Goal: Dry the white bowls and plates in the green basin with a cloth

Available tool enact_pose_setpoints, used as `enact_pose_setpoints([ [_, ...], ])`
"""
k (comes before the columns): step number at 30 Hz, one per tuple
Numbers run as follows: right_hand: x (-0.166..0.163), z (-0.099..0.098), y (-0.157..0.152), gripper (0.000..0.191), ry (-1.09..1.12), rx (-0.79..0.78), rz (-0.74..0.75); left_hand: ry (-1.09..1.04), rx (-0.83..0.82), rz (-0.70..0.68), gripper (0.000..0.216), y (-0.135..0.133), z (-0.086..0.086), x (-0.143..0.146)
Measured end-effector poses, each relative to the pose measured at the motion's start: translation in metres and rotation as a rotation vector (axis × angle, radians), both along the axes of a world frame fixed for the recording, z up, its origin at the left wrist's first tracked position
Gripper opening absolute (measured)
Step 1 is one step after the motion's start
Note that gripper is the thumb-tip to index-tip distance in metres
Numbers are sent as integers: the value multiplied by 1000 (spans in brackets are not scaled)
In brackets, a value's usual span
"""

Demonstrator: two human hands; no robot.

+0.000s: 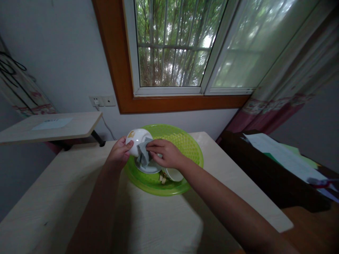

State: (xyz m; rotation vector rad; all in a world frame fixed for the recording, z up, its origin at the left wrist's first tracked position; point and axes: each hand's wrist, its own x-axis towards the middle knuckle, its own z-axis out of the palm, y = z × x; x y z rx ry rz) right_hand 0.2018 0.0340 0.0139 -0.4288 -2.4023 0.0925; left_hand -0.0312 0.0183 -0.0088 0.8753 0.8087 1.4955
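Observation:
My left hand (119, 152) grips a white bowl (137, 135) with a yellowish mark on its side, tilted above a green basket (159, 190). With closed fingers, my right hand (164, 151) presses a grey-blue cloth (143, 155) against the bowl. Under the cloth, a white dish (148, 169) sits in the basket, partly hidden. A white cup (174, 174) lies on its side below my right wrist. Beside the cup are some small light-brown pieces (162, 178), too small to name.
The basket stands on a pale wooden table (159, 222) against the wall. A raised shelf (79, 130) is at the left, below a wall socket (96, 101) with a plugged-in cable. At the right, papers (278, 151) lie on a dark surface near a curtain (265, 98).

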Motion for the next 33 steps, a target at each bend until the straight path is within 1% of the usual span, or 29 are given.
enact_pose_setpoints([
  [3,-3,2,-2,35,10,12,-53,-5,-5,-11,45,-1,-1,0],
  [7,-5,4,0,46,-22,16,-218,-39,17,9,47,0,-1,0],
  [9,-5,3,1,46,-39,-2,-270,-46,25,24,46,1,-1,0],
  [11,-4,2,3,42,-49,-30,-286,-51,30,49,46,1,-1,0],
  [15,-2,-1,5,34,-73,-61,-256,-77,26,101,45,2,0,0],
  [17,-2,-1,5,29,-82,-51,-217,-72,16,89,44,2,1,0],
  [19,-2,-1,3,23,-63,-47,-147,-60,12,71,41,1,2,0],
  [22,-3,0,1,21,48,-74,-20,-60,23,63,40,1,3,-1],
  [24,-2,2,1,20,175,-85,-7,-71,31,67,40,1,3,-1],
  [26,0,3,3,17,335,-76,-105,-83,29,73,38,1,3,-1],
  [28,3,5,7,12,484,-63,-271,-88,26,76,36,1,3,0],
  [30,5,6,12,10,570,-57,-411,-83,32,70,36,1,3,0],
  [31,6,6,14,10,587,-56,-448,-79,35,69,36,1,3,0],
  [33,7,6,16,11,593,-51,-463,-66,30,69,37,1,2,0],
])
